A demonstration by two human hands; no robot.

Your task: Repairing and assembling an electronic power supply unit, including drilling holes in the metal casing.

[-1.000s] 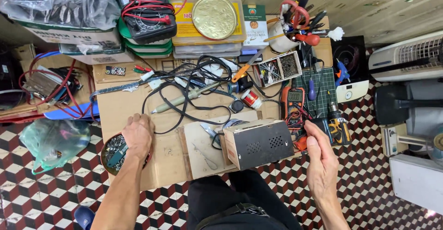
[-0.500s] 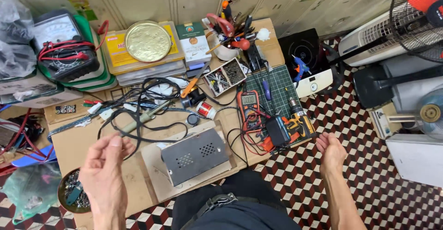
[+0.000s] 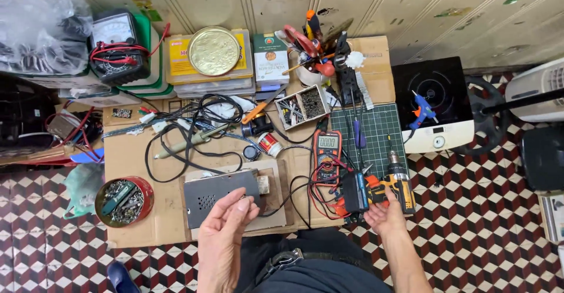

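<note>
A metal box [image 3: 220, 197] lies left of the multimeter [image 3: 326, 155], with the drill [image 3: 376, 190] right of both.
</note>
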